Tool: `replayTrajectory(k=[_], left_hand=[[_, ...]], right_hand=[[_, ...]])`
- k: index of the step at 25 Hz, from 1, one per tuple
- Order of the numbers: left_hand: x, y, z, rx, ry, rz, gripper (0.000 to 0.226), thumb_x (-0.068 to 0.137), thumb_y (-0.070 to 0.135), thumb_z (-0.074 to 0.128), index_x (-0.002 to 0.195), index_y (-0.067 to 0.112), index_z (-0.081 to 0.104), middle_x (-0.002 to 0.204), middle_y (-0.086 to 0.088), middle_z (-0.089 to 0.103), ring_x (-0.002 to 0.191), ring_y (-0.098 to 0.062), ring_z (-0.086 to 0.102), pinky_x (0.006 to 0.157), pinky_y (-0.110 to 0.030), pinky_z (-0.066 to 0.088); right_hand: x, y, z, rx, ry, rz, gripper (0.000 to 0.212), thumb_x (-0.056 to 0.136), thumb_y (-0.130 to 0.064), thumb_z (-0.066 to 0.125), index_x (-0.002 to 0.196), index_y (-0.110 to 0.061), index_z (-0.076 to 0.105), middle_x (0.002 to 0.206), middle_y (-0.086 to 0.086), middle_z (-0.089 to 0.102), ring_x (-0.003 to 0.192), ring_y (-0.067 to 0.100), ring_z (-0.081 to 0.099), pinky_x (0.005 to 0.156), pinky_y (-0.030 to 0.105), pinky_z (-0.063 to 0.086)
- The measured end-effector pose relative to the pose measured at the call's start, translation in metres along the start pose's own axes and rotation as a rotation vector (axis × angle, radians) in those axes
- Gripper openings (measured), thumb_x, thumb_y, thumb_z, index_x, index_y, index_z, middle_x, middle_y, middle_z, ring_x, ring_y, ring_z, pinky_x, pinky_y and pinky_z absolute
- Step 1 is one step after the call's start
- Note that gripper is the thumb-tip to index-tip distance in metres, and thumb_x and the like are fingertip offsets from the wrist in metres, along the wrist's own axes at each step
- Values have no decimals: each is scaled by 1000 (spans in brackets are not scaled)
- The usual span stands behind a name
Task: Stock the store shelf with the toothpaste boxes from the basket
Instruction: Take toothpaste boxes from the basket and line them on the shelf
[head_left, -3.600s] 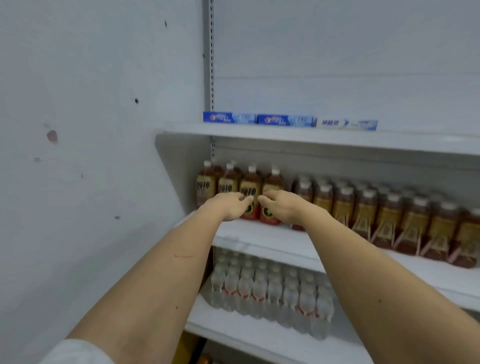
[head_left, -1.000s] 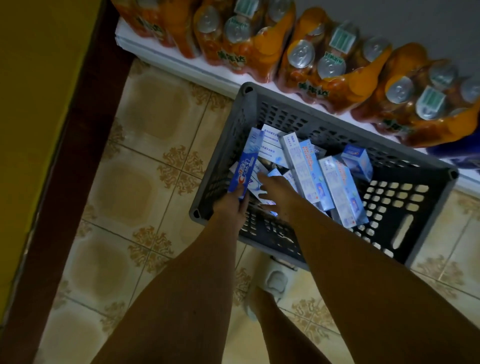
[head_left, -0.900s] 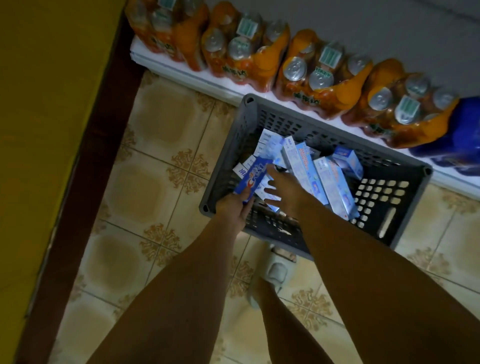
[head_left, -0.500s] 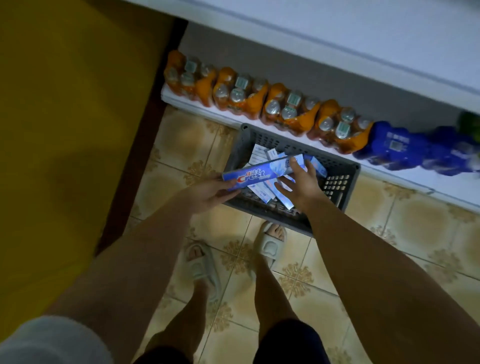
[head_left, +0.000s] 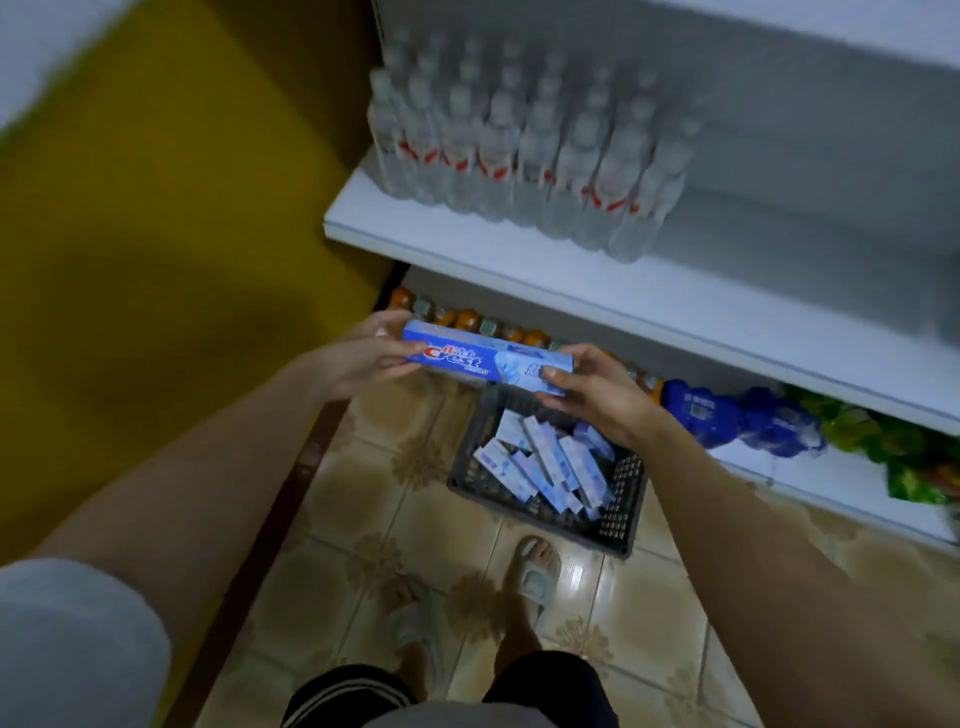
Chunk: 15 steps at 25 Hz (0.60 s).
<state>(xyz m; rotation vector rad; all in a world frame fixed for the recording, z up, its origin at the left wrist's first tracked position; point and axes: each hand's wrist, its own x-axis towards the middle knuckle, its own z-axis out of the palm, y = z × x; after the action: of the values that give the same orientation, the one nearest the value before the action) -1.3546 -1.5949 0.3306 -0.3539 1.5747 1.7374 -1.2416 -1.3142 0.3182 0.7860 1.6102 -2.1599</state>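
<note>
At 9 o'clock of the scene, the left hand (head_left: 363, 353) pinches the left end of the toothpaste box (head_left: 485, 358), thumb underneath and fingers over the top edge. The box lies level between both hands, its long axis running from 9 to 3 o'clock, printed face toward the camera. At its other end the right hand (head_left: 597, 395) curls its fingers round the pale right end, so the hands are set apart by the box's length and both are clamped on it; neither is nearer than the other. The box hangs in the air just above the basket (head_left: 618, 514), which sits on the tiled floor (head_left: 363, 493) at 6 o'clock of the box and holds a loose heap of more toothpaste boxes (head_left: 545, 467). The shelf (head_left: 571, 270) with water bottles (head_left: 519, 156) lies toward 12 o'clock. Judging from this, the coming move is a lift toward 12 o'clock, box kept level, onto a shelf that is not in view here.
</note>
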Motion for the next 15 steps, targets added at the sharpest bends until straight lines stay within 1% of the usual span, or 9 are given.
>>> replayTrajectory(k=[2, 4, 5, 7, 9, 11, 13, 15], left_hand=[[-20, 51, 2, 89, -39, 60, 56, 86, -5, 65, 135, 19, 47, 124, -21, 55, 112, -25, 62, 74, -28, 61], [-43, 103, 2, 214, -84, 100, 53, 86, -1, 67, 131, 22, 53, 124, -18, 56, 120, -29, 57, 74, -29, 61], [-54, 128, 2, 301, -89, 116, 50, 84, 3, 70, 128, 22, 57, 126, -15, 55, 122, -29, 56, 75, -30, 61], [-80, 175, 3, 480, -99, 177, 46, 79, 11, 76, 121, 23, 62, 127, -12, 54, 121, -28, 54, 75, -30, 60], [-107, 218, 5, 597, -115, 296, 44, 79, 16, 78, 120, 21, 62, 126, -12, 57, 117, -25, 59, 74, -31, 60], [-134, 258, 12, 648, -120, 445, 46, 76, 22, 80, 119, 21, 63, 124, -11, 61, 109, -21, 64, 72, -31, 60], [-165, 296, 25, 716, -106, 616, 49, 71, 31, 81, 116, 24, 64, 121, -6, 63, 103, -15, 65, 65, -25, 57], [-195, 332, 35, 879, -61, 775, 50, 73, 36, 81, 118, 27, 63, 118, 2, 63, 101, -12, 63, 64, -22, 55]], right_hand=[[-24, -45, 22, -52, 31, -108, 30, 89, -5, 67, 117, -10, 57, 110, 15, 62, 82, 29, 69, 65, 32, 61], [-47, -90, 46, -94, 66, -205, 27, 91, -8, 66, 116, -15, 63, 102, 13, 62, 69, 26, 68, 64, 30, 61], [-57, -112, 56, -92, 75, -239, 24, 92, -8, 64, 115, -14, 64, 99, 13, 62, 65, 25, 67, 64, 28, 60], [-78, -153, 76, -88, 61, -314, 23, 93, -6, 62, 116, -10, 63, 98, 14, 61, 66, 27, 64, 65, 28, 60], [-100, -190, 94, -121, 65, -412, 22, 93, -6, 61, 116, -8, 63, 99, 15, 63, 70, 30, 64, 69, 31, 61], [-126, -227, 115, -137, 122, -532, 18, 94, -8, 61, 111, -11, 66, 98, 15, 64, 65, 28, 63, 70, 34, 61], [-151, -261, 134, -126, 185, -648, 15, 95, -9, 59, 107, -14, 67, 94, 13, 62, 57, 23, 61, 69, 33, 61], [-172, -292, 151, -102, 218, -739, 13, 96, -10, 59, 105, -15, 67, 96, 14, 63, 56, 23, 62, 68, 33, 60]])
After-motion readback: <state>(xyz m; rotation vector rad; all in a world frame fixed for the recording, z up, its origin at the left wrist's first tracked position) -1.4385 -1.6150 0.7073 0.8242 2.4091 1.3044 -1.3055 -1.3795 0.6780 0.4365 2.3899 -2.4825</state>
